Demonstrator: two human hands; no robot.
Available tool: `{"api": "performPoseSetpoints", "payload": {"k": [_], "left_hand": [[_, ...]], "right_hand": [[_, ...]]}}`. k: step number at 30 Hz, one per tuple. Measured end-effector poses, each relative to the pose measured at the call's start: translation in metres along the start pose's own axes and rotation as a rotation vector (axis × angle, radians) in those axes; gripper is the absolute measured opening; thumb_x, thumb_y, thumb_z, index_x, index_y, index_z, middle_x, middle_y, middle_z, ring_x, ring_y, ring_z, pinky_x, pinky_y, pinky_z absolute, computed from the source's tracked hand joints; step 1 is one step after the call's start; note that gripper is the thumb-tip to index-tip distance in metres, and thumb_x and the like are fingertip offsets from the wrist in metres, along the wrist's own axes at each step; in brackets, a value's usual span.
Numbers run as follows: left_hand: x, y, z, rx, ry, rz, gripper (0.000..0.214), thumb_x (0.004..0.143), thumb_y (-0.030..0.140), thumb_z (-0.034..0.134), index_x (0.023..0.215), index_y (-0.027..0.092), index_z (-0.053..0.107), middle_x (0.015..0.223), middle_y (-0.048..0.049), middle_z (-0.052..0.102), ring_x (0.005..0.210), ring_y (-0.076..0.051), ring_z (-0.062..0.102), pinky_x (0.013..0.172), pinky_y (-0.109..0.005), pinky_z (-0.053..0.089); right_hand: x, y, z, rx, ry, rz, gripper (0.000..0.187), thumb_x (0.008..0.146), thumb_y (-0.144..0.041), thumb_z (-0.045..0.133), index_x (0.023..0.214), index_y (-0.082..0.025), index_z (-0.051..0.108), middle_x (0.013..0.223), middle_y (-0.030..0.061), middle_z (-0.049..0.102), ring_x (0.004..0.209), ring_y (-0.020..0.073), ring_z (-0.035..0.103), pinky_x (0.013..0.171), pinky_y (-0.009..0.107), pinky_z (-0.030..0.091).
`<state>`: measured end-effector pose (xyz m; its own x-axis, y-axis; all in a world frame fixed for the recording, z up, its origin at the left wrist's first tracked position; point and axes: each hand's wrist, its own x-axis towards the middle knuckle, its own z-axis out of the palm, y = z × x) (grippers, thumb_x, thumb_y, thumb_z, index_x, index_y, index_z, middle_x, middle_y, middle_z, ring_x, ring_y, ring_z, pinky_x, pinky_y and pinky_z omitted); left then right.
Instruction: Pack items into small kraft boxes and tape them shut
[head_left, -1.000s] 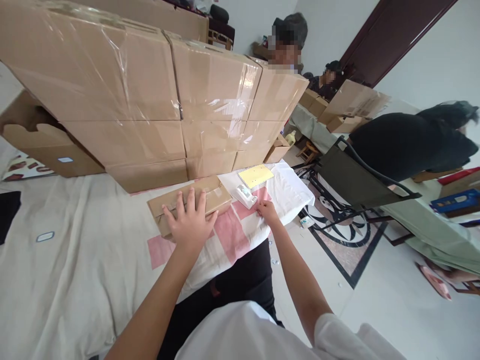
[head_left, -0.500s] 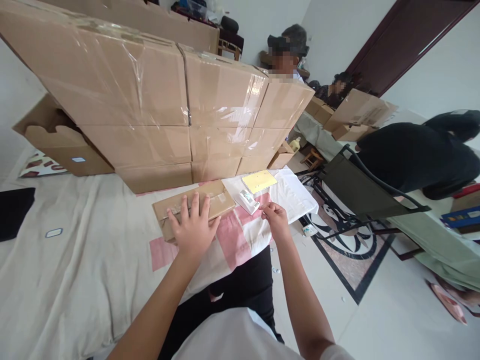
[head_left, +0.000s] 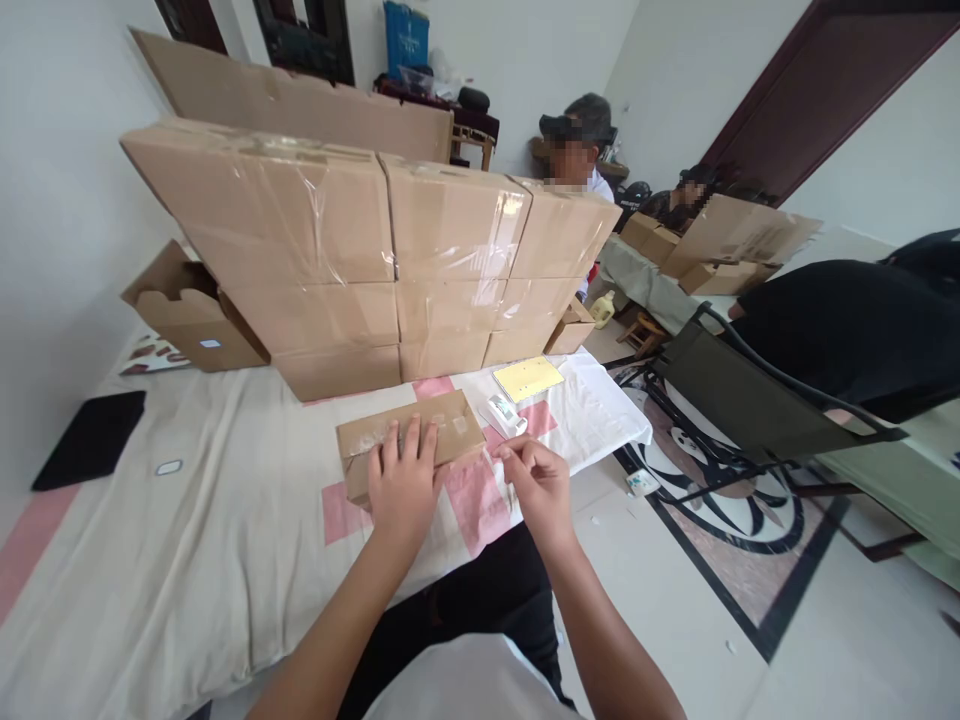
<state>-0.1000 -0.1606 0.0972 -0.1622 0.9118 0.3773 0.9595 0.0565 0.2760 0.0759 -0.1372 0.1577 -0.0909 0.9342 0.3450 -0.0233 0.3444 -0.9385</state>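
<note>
My left hand [head_left: 405, 480] lies on top of a small taped cardboard box [head_left: 457, 425], its fingers stretched out and slightly apart. Just right of the box, my right hand [head_left: 536, 485] is closed in a pinch. A tiny whitish bit shows at its fingertips, too small to name. Beyond that hand is a small white object with a printed label [head_left: 504, 415], lying on the cloth. A yellow card or pad [head_left: 529, 379] rests farther back.
A wall of taped cardboard boxes [head_left: 322, 230] stands along the table's far side. An open carton [head_left: 217, 325] and a black flat item [head_left: 94, 440] are at left. A folding chair [head_left: 720, 375] stands at right. Other people sit beyond the boxes.
My right hand has moved left and nearer to me, toward the box's right end. My left hand stays on the box, its fingers closer together. The camera view has shifted.
</note>
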Motion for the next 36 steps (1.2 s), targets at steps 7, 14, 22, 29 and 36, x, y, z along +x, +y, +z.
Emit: {"api": "performPoseSetpoints", "payload": {"k": [7, 14, 22, 29, 36], "left_hand": [[-0.015, 0.025, -0.048, -0.419, 0.180, 0.086, 0.029, 0.098, 0.040, 0.055, 0.121, 0.028, 0.070, 0.134, -0.0079, 0.068, 0.135, -0.031, 0.052, 0.113, -0.055, 0.035], [-0.028, 0.013, -0.066, -0.654, 0.296, 0.185, 0.012, 0.092, 0.018, 0.067, 0.094, 0.028, 0.073, 0.105, -0.0026, 0.071, 0.112, -0.021, 0.060, 0.098, -0.040, 0.050], [-0.048, -0.001, -0.074, -0.555, 0.273, 0.223, 0.014, 0.094, 0.011, 0.059, 0.097, 0.024, 0.065, 0.095, -0.0016, 0.066, 0.096, -0.019, 0.057, 0.091, -0.037, 0.042], [-0.049, -0.068, -0.094, -0.595, 0.308, -0.111, 0.008, 0.098, 0.022, 0.056, 0.092, 0.024, 0.060, 0.096, -0.0013, 0.061, 0.095, -0.016, 0.059, 0.085, -0.030, 0.045], [-0.038, -0.098, -0.102, -0.620, -0.022, -0.094, 0.017, 0.102, 0.033, 0.048, 0.090, 0.025, 0.057, 0.109, -0.0029, 0.064, 0.110, -0.020, 0.058, 0.097, -0.037, 0.042]], "right_hand": [[-0.015, -0.004, 0.012, -0.061, -0.052, -0.117, 0.050, 0.097, -0.030, 0.064, 0.059, -0.021, 0.033, 0.077, 0.0036, 0.068, 0.070, 0.0164, 0.061, 0.064, 0.031, 0.045], [-0.033, -0.008, 0.029, -0.052, -0.184, -0.289, 0.044, 0.097, -0.013, 0.059, 0.064, -0.022, 0.031, 0.078, 0.0029, 0.067, 0.065, 0.0135, 0.060, 0.058, 0.027, 0.044], [-0.034, 0.005, 0.025, -0.188, -0.309, -0.278, 0.037, 0.094, -0.015, 0.064, 0.067, -0.021, 0.040, 0.086, 0.0030, 0.074, 0.075, 0.0149, 0.069, 0.062, 0.025, 0.049], [0.015, 0.017, 0.011, -0.582, -0.204, -0.310, 0.013, 0.099, -0.025, 0.058, 0.087, -0.022, 0.065, 0.105, 0.0078, 0.077, 0.106, 0.0243, 0.071, 0.091, 0.041, 0.057], [0.046, 0.037, 0.067, -1.055, -0.606, -0.424, 0.055, 0.107, -0.043, 0.043, 0.156, -0.018, 0.044, 0.161, 0.0095, 0.045, 0.154, 0.0363, 0.031, 0.125, 0.067, 0.018]]}}
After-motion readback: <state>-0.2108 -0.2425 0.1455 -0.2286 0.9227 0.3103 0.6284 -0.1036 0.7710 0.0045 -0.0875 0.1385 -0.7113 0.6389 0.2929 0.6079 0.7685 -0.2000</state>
